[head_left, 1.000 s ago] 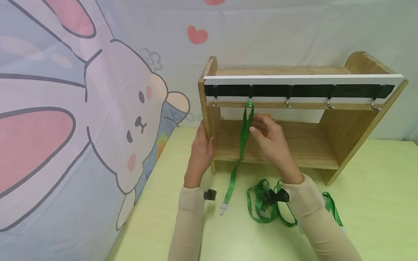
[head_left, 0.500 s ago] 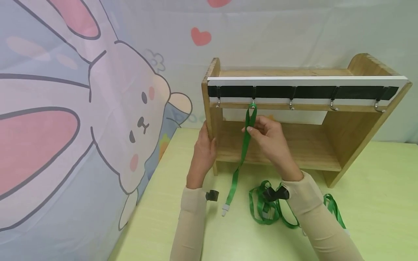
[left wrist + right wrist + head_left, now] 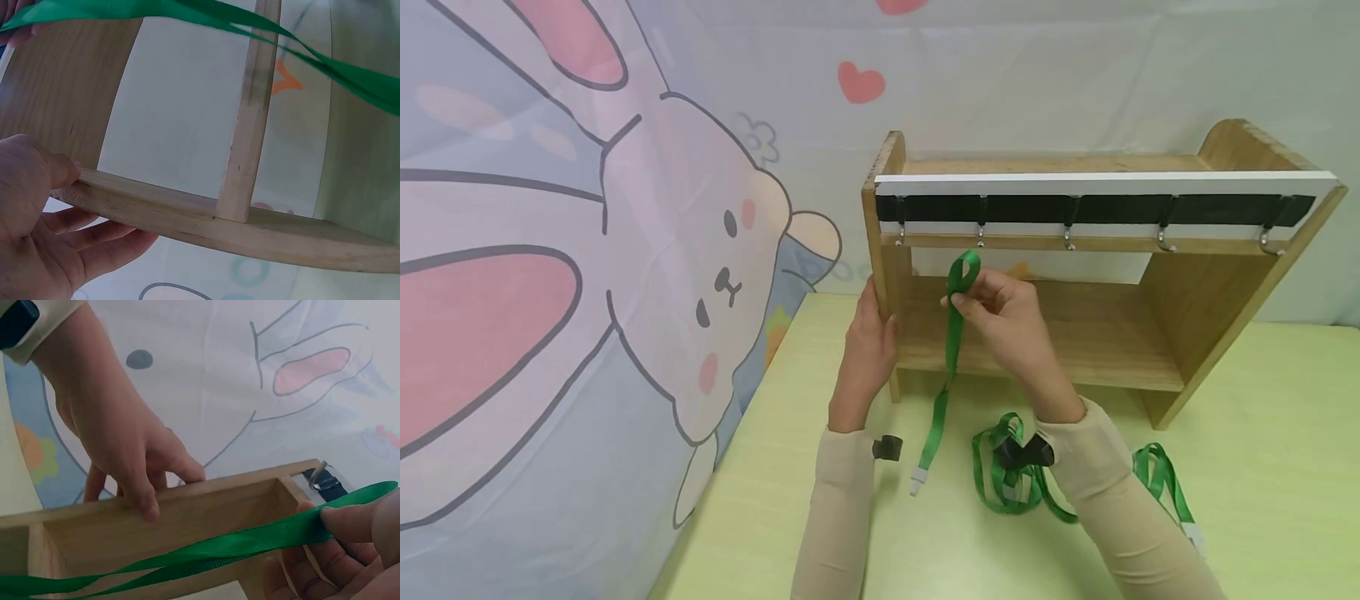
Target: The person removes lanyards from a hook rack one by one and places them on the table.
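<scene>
My right hand pinches a green lanyard between thumb and fingers, just below its looped top. That loop stands a little under the second hook from the left, and the strap trails down to a pale plastic clip low over the table. With my left hand I grip the left side panel of a wooden shelf; the thumb lies on the inner side and the fingers on the outer side. In the right wrist view the lanyard stretches across in front of the shelf.
Several metal hooks line a black strip on the shelf's front rail. A heap of green lanyards lies on the light green table, partly behind my right wrist. Another lanyard is to its right. Behind hangs a rabbit-print cloth.
The lanyard's loop hung on the second hook and is now off it, lower and slightly left. My right fingers closed on the strap and moved with it. The left hand stays on the panel.
</scene>
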Available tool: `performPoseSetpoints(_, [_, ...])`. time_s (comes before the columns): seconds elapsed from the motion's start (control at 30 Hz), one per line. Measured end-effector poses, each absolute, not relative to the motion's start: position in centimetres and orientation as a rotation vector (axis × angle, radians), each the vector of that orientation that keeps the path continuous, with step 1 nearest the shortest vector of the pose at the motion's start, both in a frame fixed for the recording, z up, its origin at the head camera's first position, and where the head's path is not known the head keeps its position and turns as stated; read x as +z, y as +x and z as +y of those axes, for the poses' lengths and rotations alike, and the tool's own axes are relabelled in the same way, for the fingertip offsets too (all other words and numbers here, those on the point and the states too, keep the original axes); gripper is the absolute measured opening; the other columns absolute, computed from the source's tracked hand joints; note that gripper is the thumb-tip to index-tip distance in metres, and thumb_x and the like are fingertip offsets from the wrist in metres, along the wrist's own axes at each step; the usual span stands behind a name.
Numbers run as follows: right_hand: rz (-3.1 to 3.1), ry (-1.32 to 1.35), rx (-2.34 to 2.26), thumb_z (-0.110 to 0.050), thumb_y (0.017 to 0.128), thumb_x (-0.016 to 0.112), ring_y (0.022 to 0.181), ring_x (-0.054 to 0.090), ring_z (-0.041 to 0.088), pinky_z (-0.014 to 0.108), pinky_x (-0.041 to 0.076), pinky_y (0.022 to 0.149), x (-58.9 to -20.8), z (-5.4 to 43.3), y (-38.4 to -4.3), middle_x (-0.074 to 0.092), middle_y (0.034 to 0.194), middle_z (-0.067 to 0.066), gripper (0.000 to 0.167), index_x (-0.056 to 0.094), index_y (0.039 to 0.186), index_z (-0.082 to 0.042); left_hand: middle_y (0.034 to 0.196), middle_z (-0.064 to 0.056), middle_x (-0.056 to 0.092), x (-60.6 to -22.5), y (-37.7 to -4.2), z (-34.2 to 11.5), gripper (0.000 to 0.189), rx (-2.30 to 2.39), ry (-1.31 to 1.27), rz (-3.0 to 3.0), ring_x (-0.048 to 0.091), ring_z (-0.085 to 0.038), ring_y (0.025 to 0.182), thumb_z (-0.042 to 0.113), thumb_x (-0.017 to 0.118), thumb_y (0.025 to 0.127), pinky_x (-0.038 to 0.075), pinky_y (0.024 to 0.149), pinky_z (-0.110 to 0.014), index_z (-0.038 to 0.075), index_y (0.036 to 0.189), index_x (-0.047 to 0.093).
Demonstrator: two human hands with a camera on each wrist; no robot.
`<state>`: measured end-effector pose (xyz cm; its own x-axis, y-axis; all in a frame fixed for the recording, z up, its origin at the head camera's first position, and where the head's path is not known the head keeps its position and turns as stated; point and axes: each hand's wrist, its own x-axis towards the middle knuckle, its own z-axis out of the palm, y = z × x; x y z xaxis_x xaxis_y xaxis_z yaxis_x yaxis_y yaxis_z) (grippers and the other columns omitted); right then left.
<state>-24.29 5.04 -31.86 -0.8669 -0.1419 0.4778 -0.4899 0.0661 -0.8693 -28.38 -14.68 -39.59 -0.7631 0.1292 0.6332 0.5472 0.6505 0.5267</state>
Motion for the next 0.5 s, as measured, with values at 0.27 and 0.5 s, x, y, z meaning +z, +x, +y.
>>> performPoseSetpoints(0.27, [-2.073,0.623,1.998,0.005,0.096,0.063,0.087,0.070,0.017,0.030,0.054,0.081,-33.0,3.8,-23.9,0.074,0.094,0.016,0.012,0.066,0.105,0.013,0.143,-0.034,0.042,-39.8,-28.6,-14.7,0.059,-0.991,-0.534,-2.301,0.054,-0.048,0.123,-0.001,0.048,0.104,0.050,0.096,-0.058,-0.011,0.153,0.018])
performPoseSetpoints(0.5, [-2.050,0.560,2.093,0.005,0.096,0.063,0.089,0.069,0.016,0.030,0.053,0.083,-34.1,3.0,-23.4,0.073,0.091,0.009,0.010,0.065,0.103,0.012,0.141,-0.034,0.043,-39.7,-28.5,-14.8,0.059,-0.987,-0.534,-2.300,0.055,-0.049,0.122,-0.002,0.049,0.103,0.051,0.096,-0.058,-0.011,0.153,0.019])
